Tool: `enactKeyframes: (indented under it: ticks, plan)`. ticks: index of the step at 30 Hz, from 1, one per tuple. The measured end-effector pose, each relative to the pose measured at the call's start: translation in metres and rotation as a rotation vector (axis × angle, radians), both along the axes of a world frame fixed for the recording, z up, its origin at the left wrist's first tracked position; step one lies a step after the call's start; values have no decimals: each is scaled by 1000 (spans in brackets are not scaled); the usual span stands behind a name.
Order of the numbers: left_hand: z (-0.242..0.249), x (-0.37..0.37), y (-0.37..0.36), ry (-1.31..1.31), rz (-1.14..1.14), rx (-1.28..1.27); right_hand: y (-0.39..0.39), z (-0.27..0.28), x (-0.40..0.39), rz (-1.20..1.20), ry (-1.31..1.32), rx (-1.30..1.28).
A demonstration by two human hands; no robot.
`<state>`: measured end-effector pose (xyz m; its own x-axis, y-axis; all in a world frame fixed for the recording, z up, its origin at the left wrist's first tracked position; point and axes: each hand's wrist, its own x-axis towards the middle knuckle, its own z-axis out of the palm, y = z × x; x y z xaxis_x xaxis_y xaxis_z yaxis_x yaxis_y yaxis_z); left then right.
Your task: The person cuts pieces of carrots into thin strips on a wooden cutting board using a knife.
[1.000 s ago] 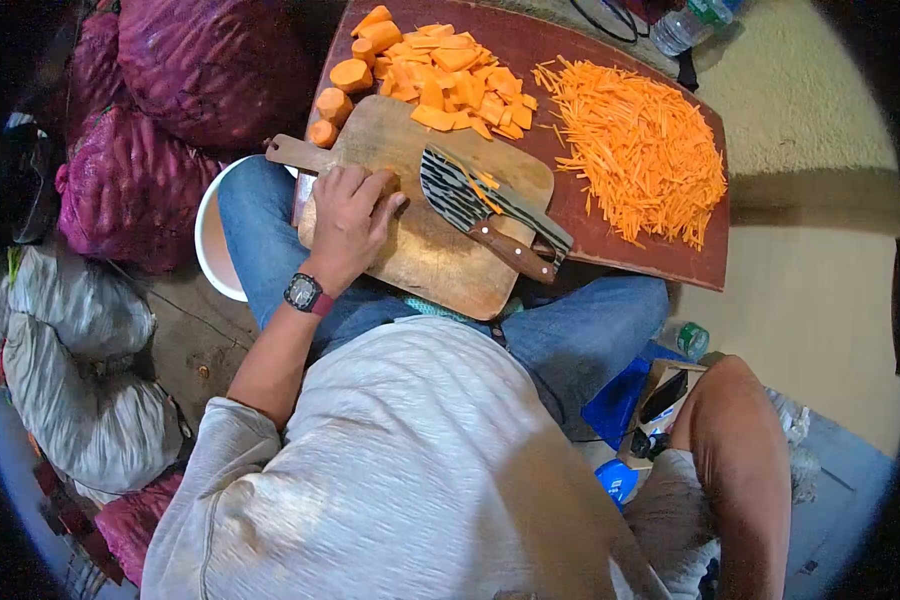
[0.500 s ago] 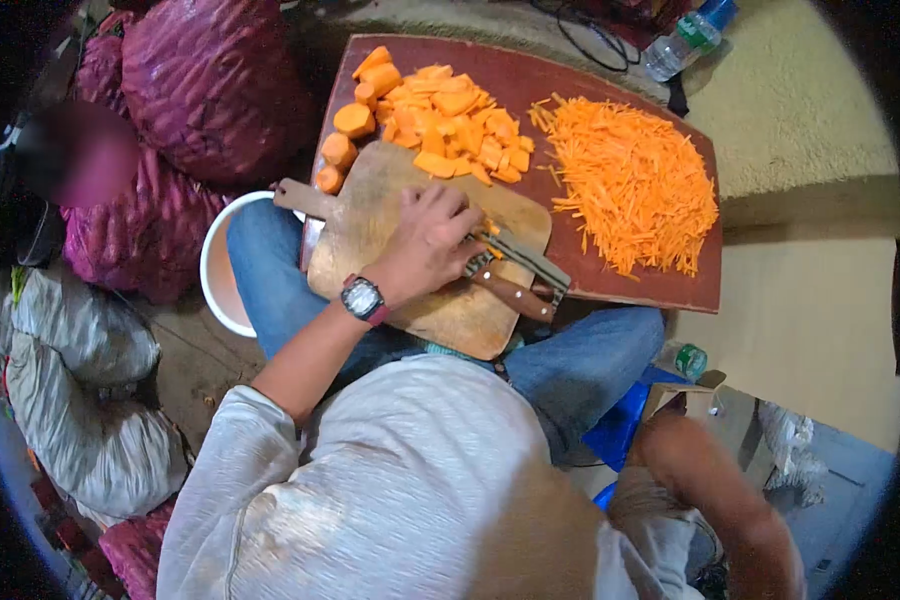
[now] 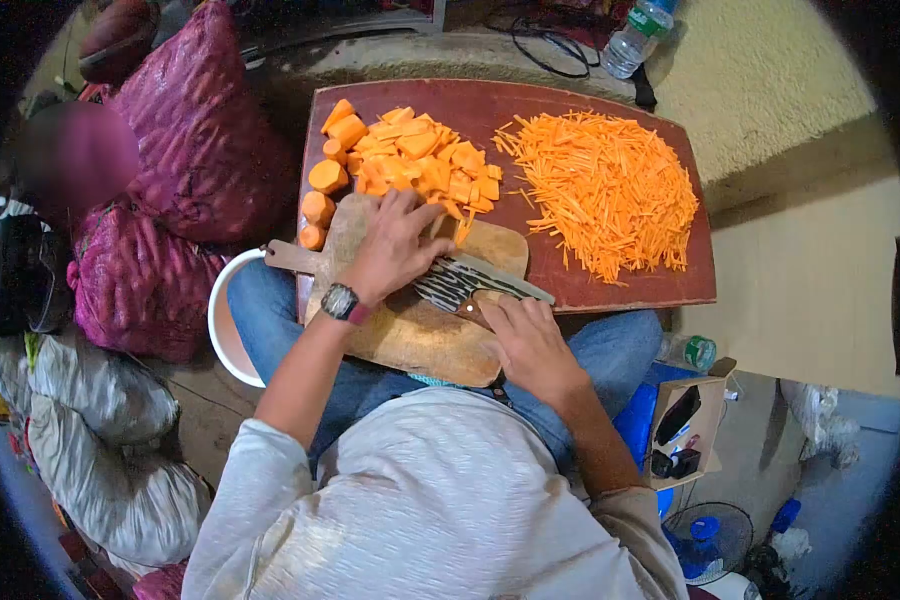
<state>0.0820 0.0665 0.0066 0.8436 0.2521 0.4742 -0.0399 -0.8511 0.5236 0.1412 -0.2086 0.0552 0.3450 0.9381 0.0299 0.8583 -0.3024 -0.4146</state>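
My left hand, with a watch on its wrist, reaches over the far edge of the wooden cutting board. Its fingers are apart and touch the near side of the carrot slices; what lies under the fingertips is hidden. My right hand is closed around the wooden handle of a knife, whose striped blade lies flat on the board, pointing left. A heap of carrot shreds covers the right of the red table. Several thick carrot chunks line its left edge.
A white bucket stands by my left leg. Filled magenta net sacks and pale sacks crowd the left. Beyond the table are a plastic bottle and a black cable. An open cardboard box sits at right.
My right hand has come up from the lower right and taken the knife handle. My left hand has moved from the board towards the carrot slices. The view has shifted slightly.
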Motion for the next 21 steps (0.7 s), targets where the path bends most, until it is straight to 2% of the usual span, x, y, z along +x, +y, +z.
enactKeyframes:
  ticks: [3, 5, 9, 11, 12, 14, 15, 17, 19, 21]
  plan:
    - [5, -13, 3, 150, -54, 103, -2, -7, 10, 61, 15, -69]
    - [7, -11, 4, 138, -28, 143, -1, -5, 10, 68, 87, -163]
    - [-7, -2, 14, 32, 91, 128, -3, 8, -2, -13, 208, -91]
    - [-13, -4, 22, 17, 108, 62, -1, 31, -9, -174, 603, -82]
    - [-15, -6, 24, 27, 107, 40, -2, 20, -8, -179, 602, -84]
    - [-16, -9, 25, 39, 111, 44, -6, -15, -1, -197, 486, 311]
    - [-17, -11, 25, 50, 122, 50, -9, -16, 9, -203, 487, 308]
    - [-13, -14, 22, 51, 117, 51, -23, -14, 46, -538, 624, 314]
    - [-17, -13, 23, 18, 104, 45, -41, -7, 79, -684, 628, 381]
    - [-17, -13, 22, 14, 113, 43, -50, 8, 86, -722, 660, 442]
